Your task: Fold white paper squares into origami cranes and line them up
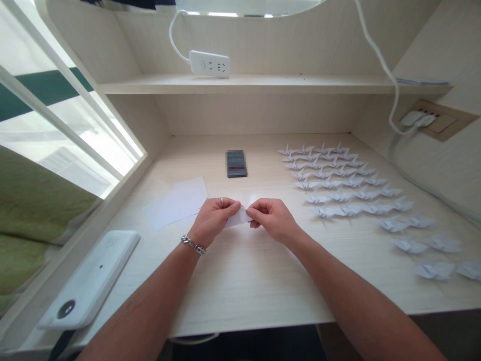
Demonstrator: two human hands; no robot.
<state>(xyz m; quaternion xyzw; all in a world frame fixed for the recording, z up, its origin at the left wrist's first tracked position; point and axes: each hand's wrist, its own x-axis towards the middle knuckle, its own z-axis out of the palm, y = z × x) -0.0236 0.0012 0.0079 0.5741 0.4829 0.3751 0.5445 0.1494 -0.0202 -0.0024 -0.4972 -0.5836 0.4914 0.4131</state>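
Observation:
Between my two hands, above the middle of the desk, is a small folded piece of white paper (235,219). My left hand (215,214) pinches its left part between thumb and fingers; a ring and a chain bracelet show on that side. At the paper's right end, my right hand (271,216) has thumb and forefinger closed on the edge. Flat white paper sheets (180,203) lie overlapping just left of my left hand. Rows of folded white paper cranes (345,185) stand on the desk to the right of my right hand.
A pixelated dark box (236,164) lies behind my hands. A white device with a round lens-like spot (93,276) rests at the left. The shelf (263,85) spans the back, carrying a white power strip (209,64). A white cable (379,55) hangs down to a wall socket (439,120).

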